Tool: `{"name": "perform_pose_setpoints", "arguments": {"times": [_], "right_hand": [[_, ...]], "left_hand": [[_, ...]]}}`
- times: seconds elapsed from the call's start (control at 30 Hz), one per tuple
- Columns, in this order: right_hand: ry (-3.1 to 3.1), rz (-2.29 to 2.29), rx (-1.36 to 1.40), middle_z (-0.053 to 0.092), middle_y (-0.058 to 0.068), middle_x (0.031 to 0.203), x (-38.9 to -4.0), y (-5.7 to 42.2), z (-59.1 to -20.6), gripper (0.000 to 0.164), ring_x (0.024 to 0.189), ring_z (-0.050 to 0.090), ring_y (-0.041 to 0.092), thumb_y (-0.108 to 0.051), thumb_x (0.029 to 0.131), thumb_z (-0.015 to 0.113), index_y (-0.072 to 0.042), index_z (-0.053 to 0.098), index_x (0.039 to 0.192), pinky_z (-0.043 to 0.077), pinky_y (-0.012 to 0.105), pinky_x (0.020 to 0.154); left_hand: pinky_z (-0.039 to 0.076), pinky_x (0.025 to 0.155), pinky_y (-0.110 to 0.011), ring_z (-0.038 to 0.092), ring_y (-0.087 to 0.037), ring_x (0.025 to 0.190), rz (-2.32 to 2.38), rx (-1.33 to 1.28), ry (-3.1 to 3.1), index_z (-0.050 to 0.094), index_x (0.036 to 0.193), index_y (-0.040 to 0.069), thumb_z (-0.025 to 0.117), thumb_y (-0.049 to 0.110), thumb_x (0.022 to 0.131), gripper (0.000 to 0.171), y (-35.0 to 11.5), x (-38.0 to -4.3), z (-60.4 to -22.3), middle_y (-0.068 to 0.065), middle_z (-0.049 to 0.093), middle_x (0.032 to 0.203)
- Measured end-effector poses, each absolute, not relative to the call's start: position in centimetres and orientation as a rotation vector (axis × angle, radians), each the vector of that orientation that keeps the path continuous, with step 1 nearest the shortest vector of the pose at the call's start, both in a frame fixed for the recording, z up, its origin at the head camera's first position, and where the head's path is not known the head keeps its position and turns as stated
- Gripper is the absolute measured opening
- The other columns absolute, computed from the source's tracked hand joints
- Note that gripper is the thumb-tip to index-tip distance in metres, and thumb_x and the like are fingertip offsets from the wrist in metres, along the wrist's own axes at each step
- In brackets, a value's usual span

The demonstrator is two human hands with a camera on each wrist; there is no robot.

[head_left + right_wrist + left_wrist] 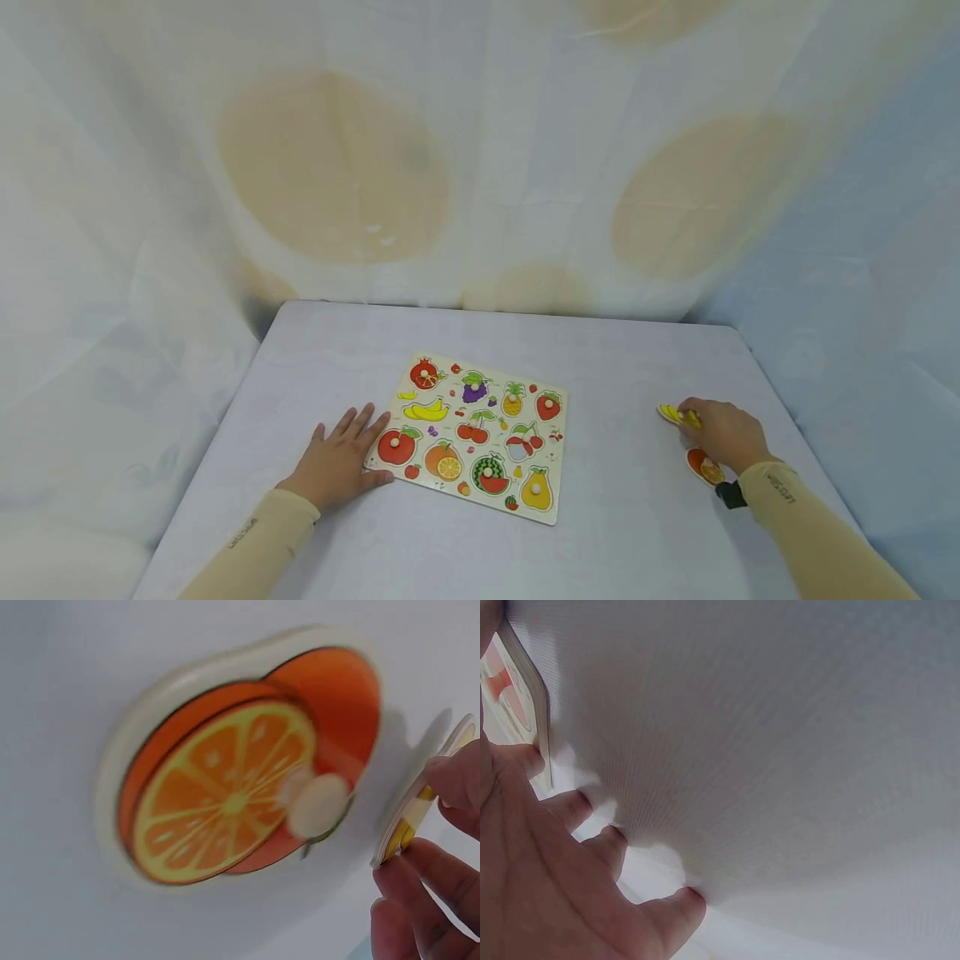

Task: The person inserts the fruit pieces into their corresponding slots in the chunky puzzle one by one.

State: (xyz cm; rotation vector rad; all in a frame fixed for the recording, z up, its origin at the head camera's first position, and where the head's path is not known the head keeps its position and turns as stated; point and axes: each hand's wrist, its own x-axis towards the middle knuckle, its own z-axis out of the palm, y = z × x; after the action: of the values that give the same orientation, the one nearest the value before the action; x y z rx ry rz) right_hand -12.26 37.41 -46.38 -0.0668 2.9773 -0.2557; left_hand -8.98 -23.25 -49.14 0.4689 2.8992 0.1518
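A wooden fruit peg puzzle board lies slightly turned on the table, with knobs on most of its fruits; the banana and orange spots show no knob. My left hand is spread flat at the board's left edge, thumb and a fingertip touching it. In the left wrist view its fingers press on the white surface beside the board corner. At the right, my right hand pinches a banana puzzle piece by its edges, tilted. Below that hand lies an orange puzzle piece, picture up, with a pale round knob.
The white-covered table has its far edge near pale hanging cloth with tan spots. More cloth hangs at the left and right sides. A dark wrist device sits at my right cuff, close to the orange piece.
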Motion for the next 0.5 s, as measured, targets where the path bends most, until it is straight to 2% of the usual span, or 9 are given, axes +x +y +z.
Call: {"name": "perform_pose_setpoints", "arguments": {"times": [0.23,0.5], "right_hand": [[2.994,-0.226,-0.085,0.07,0.018,0.096,-13.4,35.2,-45.1,0.035,0.06,0.052,0.018,-0.022,0.088,0.076,-0.006,0.068,0.12,0.044,0.03,0.043],[3.023,-0.179,-0.2,0.072,0.01,0.094,-15.8,30.5,-44.2,0.034,0.065,0.057,0.017,-0.024,0.087,0.078,-0.012,0.071,0.117,0.05,0.033,0.05]], "left_hand": [[0.02,0.106,-0.075,0.02,-0.04,0.147,0.161,0.462,2.898,0.031,0.158,0.02,0.07,0.067,0.08,0.099,-23.2,-8.8,-48.9,-0.013,0.024,0.163],[0.02,0.106,-0.074,0.02,-0.04,0.147,0.153,0.454,2.899,0.031,0.158,0.02,0.07,0.066,0.08,0.099,-23.1,-8.8,-48.7,-0.013,0.025,0.162]]}}
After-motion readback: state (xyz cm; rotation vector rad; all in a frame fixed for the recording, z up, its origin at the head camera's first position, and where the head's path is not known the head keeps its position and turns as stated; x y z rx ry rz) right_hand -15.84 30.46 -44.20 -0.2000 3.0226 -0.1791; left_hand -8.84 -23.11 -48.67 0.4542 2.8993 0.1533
